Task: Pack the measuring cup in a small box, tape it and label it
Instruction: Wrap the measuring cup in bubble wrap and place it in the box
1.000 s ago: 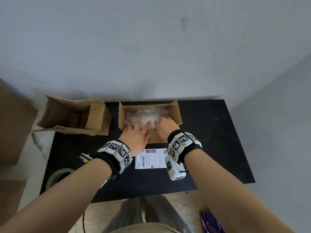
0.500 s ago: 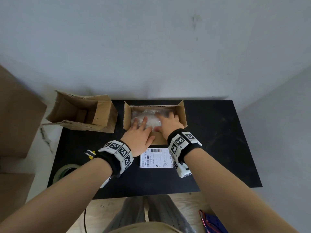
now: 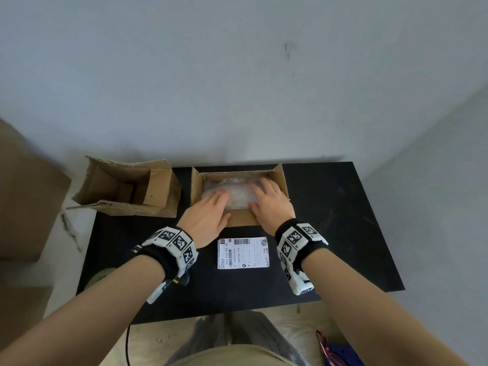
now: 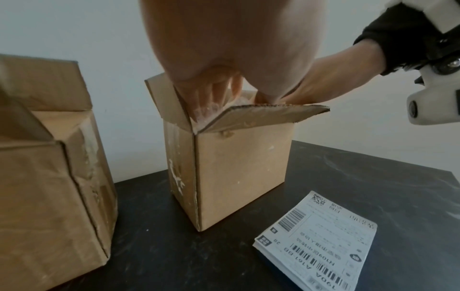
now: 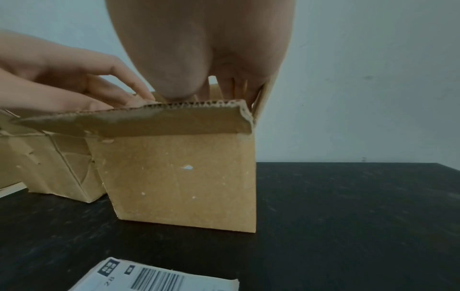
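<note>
A small open cardboard box (image 3: 196,190) stands at the back of the black table (image 3: 335,223). Inside lies a bundle in clear bubble wrap (image 3: 237,198); the measuring cup itself cannot be made out. My left hand (image 3: 217,198) presses flat on the bundle's left part, fingers straight. My right hand (image 3: 260,187) presses on its right part, by the box's right wall. In the left wrist view the left fingers (image 4: 214,94) reach down into the box (image 4: 239,173) onto the wrap. The right wrist view shows the box's near flap (image 5: 149,122) bent outward under both hands.
A stack of white shipping labels (image 3: 243,253) lies just in front of the box. A larger, worn open carton (image 3: 129,188) stands to the left, overhanging the table's edge. A tape roll (image 3: 99,277) shows partly behind my left forearm. Bare tabletop extends to the right.
My two hands have spread apart over the bundle: the right hand slid to the box's right side, the left stayed at the left. The head view shifted slightly.
</note>
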`<move>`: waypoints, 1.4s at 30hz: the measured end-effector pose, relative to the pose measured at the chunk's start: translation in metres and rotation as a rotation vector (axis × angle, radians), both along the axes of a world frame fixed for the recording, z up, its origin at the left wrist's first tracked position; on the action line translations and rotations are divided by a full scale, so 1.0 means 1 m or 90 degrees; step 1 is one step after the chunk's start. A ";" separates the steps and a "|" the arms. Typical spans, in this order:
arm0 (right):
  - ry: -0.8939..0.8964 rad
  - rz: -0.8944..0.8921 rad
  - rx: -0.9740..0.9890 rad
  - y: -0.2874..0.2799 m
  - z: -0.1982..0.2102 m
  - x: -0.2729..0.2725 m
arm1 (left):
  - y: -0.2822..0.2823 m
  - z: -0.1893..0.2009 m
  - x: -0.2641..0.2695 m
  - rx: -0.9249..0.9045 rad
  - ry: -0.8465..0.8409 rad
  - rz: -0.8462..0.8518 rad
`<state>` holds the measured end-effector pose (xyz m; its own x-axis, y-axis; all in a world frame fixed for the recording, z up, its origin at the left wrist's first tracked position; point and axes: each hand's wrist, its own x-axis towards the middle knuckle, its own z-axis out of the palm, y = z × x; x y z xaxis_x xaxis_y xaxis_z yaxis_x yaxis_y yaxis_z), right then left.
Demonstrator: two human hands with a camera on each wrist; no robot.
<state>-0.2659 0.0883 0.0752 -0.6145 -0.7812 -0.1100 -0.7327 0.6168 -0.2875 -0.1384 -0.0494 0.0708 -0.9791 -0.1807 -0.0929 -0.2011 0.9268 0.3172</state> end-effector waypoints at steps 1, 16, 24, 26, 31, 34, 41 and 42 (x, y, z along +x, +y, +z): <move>-0.003 0.005 0.003 0.001 0.002 0.000 | -0.001 0.001 0.000 -0.005 0.006 -0.008; -0.117 0.116 0.039 0.001 -0.001 0.005 | 0.000 -0.007 -0.004 0.024 -0.038 -0.023; -0.186 0.111 0.072 0.003 -0.003 0.002 | -0.002 -0.014 -0.009 -0.003 -0.061 -0.031; -0.213 0.096 0.072 0.003 0.002 0.000 | -0.003 -0.011 -0.009 -0.012 -0.095 -0.051; -0.245 0.068 0.024 0.014 0.012 -0.008 | -0.009 -0.003 -0.005 0.083 -0.064 -0.027; -0.233 0.021 -0.037 0.021 0.013 -0.013 | -0.008 0.005 -0.005 0.119 -0.046 0.008; -0.208 -0.002 -0.119 0.022 0.021 -0.022 | -0.012 0.014 -0.006 0.117 0.064 0.059; -0.218 0.004 -0.110 0.022 0.023 -0.023 | -0.013 0.015 -0.006 0.113 0.071 0.059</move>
